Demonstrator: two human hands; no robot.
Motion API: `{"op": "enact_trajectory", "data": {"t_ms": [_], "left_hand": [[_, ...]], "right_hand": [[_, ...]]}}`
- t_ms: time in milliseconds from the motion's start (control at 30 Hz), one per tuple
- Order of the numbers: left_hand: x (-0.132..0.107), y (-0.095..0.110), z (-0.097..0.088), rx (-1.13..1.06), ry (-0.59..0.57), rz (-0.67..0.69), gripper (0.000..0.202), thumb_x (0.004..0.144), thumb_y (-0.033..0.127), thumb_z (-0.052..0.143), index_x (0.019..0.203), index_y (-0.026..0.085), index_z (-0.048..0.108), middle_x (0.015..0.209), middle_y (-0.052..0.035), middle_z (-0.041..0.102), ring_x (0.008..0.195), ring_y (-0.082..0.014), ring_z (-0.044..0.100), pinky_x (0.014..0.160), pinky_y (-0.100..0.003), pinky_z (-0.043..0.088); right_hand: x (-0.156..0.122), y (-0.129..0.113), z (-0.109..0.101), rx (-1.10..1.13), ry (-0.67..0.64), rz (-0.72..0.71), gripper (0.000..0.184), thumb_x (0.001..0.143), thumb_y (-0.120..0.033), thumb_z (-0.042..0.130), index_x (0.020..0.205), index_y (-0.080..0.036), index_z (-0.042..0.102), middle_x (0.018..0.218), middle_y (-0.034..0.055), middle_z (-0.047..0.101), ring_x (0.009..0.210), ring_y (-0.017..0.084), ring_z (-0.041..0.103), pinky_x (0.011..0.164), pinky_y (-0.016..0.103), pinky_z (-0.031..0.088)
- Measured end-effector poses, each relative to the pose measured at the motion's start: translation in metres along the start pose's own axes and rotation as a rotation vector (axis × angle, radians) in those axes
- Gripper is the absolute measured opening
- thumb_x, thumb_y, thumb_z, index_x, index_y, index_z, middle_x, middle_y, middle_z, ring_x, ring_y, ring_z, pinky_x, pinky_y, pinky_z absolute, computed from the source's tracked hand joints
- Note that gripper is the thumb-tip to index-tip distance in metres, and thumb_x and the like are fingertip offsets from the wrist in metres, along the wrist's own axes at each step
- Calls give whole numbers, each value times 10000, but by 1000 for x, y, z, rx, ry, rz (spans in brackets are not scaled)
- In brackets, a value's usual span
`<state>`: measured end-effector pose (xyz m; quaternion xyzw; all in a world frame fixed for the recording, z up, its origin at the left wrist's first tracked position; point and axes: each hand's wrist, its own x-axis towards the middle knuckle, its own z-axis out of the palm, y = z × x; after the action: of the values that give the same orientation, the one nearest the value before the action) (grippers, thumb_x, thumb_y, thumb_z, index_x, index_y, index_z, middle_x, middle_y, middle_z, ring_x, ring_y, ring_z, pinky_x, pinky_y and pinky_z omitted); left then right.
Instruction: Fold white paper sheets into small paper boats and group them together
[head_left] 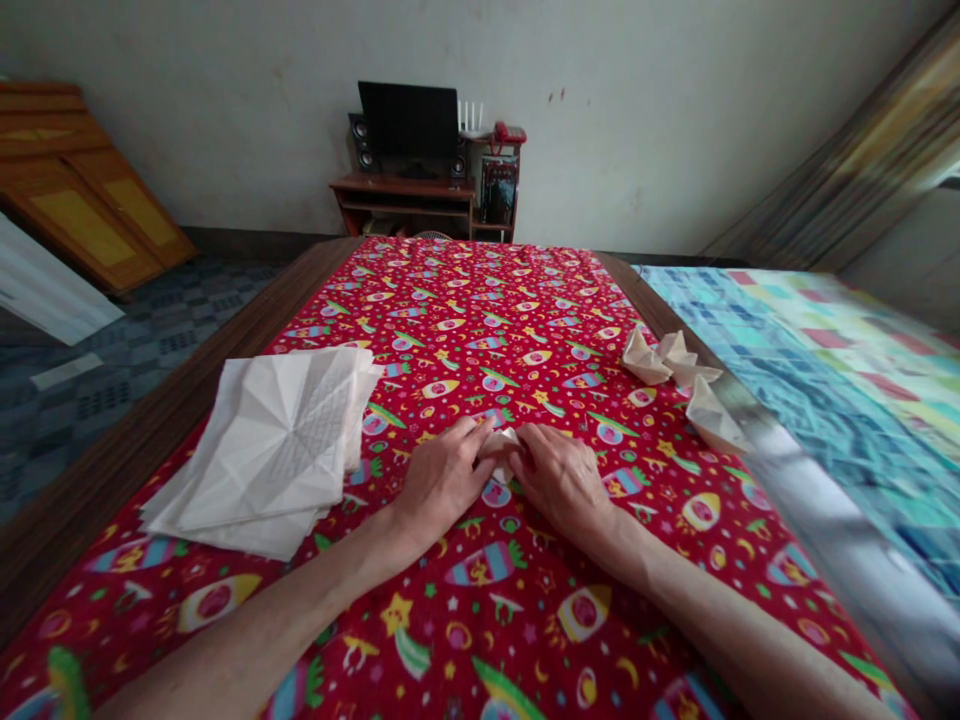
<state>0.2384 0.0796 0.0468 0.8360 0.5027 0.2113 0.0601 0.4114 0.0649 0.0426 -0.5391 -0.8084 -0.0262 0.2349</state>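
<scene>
Between my two hands, low over the red patterned cloth [480, 570], is a small folded piece of white paper [504, 452]. My left hand [448, 470] grips its left side, thumb and fingers closed on it. On the other side my right hand [559, 472] pinches the paper with bent fingers. Much of the paper is hidden behind the fingers. A stack of creased white paper sheets [262, 440] lies to the left of my left hand. Folded paper shapes with pointed tips [645, 357] stand at the right edge of the cloth, apart from my right hand.
The cloth covers a dark wooden table [97, 460]. Beyond its far end stands a desk [405, 190] with a monitor [409, 125], speakers and a red telephone [510, 133]. A bed with a checked cover [810, 370] adjoins the right side. A wooden cabinet [90, 190] is at left.
</scene>
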Motion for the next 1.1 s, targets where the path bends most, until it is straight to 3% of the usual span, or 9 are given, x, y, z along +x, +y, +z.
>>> {"op": "enact_trajectory", "data": {"t_ms": [167, 333, 500, 667, 900, 1100], "left_hand": [[3, 2, 0, -40, -25, -7, 252, 855, 190, 554, 1085, 219, 653, 879, -29, 674, 817, -193, 659, 678, -264, 505], [4, 3, 1, -136, 2, 22, 180, 873, 188, 531, 957, 248, 678, 861, -6, 674, 750, -168, 654, 643, -251, 486], [4, 2, 1, -164, 6, 32, 198, 901, 211, 486, 989, 207, 663, 874, -31, 681, 778, -180, 658, 667, -257, 493], [4, 2, 1, -152, -19, 10, 260, 844, 139, 524, 1055, 213, 658, 935, -35, 686, 834, -188, 660, 712, -257, 506], [3, 0, 2, -175, -2, 43, 232, 839, 129, 521, 1007, 196, 665, 907, -39, 681, 833, -199, 662, 723, -272, 519], [-1, -6, 6, -164, 45, 90, 372, 837, 102, 527, 1182, 218, 602, 1016, -35, 671, 868, -180, 660, 746, -263, 527]], "right_hand": [[4, -4, -5, 31, -72, 54, 123, 874, -268, 492, 815, -180, 555, 705, 24, 631, 585, 135, 535, 551, 247, 295], [10, -8, -6, -40, -126, 152, 140, 838, -293, 523, 752, -195, 572, 649, 11, 629, 538, 132, 519, 518, 256, 228], [8, -8, -2, 18, -83, 128, 151, 850, -245, 486, 735, -186, 564, 627, 8, 612, 531, 119, 497, 526, 247, 239], [4, -4, 1, 64, -56, 66, 150, 865, -220, 442, 771, -172, 549, 660, 18, 605, 557, 122, 494, 542, 241, 264], [6, 0, 1, 116, -22, 38, 111, 870, -215, 461, 806, -173, 540, 693, 17, 596, 571, 122, 481, 544, 234, 297], [3, 1, 2, 78, 6, -29, 99, 863, -162, 499, 858, -175, 596, 762, 33, 620, 674, 141, 534, 589, 233, 353]]}}
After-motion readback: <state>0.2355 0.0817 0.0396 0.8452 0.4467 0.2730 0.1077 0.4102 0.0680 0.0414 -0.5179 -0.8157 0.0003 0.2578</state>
